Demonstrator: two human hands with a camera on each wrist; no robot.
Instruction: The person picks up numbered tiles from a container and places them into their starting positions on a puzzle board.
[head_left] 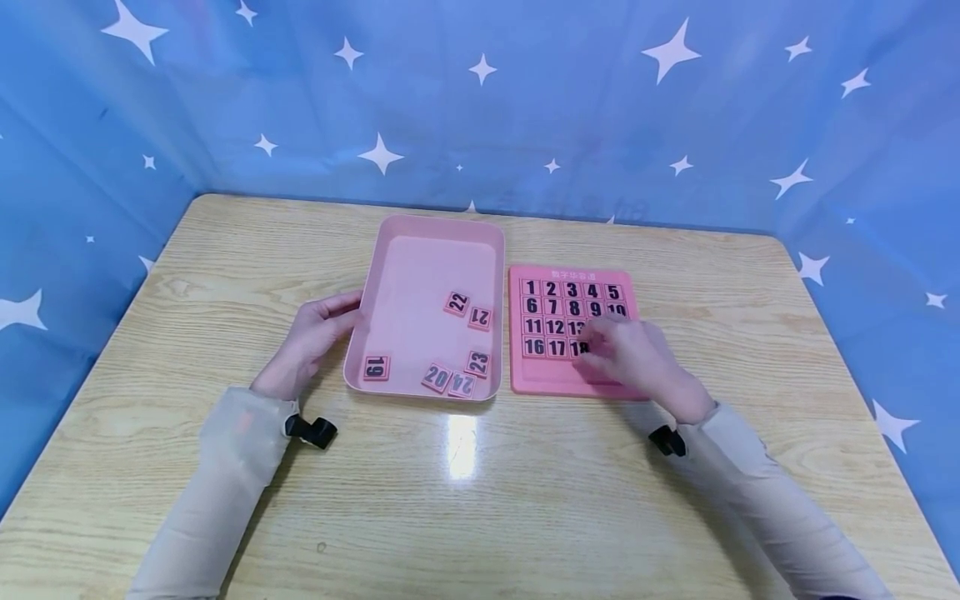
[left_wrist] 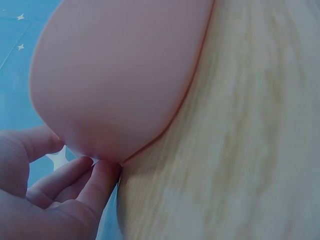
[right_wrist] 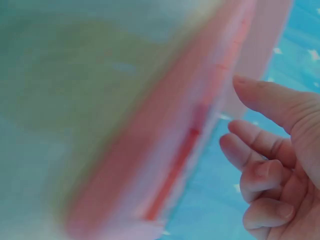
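My left hand [head_left: 307, 337] touches the outer left wall of a pink tray [head_left: 427, 223], its fingertips resting against the wall in the left wrist view. Inside lie several loose pink number tiles: 19 [head_left: 377, 367] alone at the front left, 22 [head_left: 457, 303] and 21 [head_left: 480, 317] on the right, then 20 [head_left: 437, 377], 24 [head_left: 461, 384] and 23 [head_left: 477, 363] at the front right. Over the right part of a pink number puzzle board [head_left: 555, 375] hovers my right hand [head_left: 637, 354]. In the right wrist view its thumb and fingers stand apart, holding nothing. Board tiles read 1 through 13 and 16 through 18; my hand covers others.
The tray and board stand side by side on a light wooden table [head_left: 450, 542], a narrow gap between them. A blue curtain [head_left: 420, 100] with white stars hangs behind and at both sides. Each wrist wears a black camera mount, such as the left one [head_left: 318, 432].
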